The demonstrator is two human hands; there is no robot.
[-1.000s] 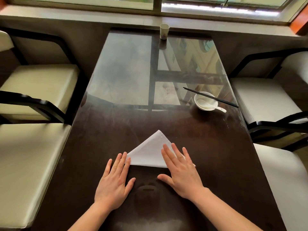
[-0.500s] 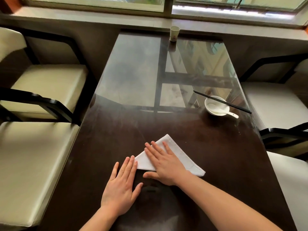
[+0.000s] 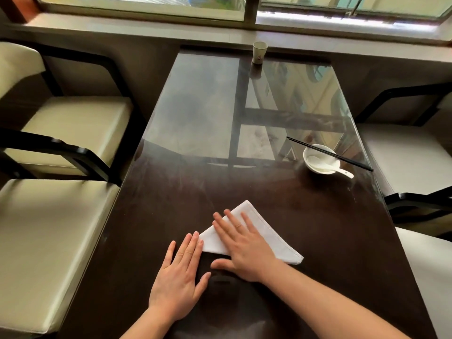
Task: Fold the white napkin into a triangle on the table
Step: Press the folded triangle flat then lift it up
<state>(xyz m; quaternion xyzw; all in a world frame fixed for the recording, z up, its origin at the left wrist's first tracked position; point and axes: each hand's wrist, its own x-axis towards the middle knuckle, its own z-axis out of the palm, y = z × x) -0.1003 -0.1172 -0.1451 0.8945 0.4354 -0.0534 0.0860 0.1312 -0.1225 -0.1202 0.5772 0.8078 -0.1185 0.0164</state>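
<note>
Since earlier, our right hand has slid leftward across the napkin, a folded triangle near the counter's near edge. Both hands lie flat and open, left hand touching its corner. No writing is legible.

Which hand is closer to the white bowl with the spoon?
The right. The right hand lies flat on the napkin, below and left of the bowl. The left hand rests on the table farther left, fingertips at the napkin's left corner.
</note>
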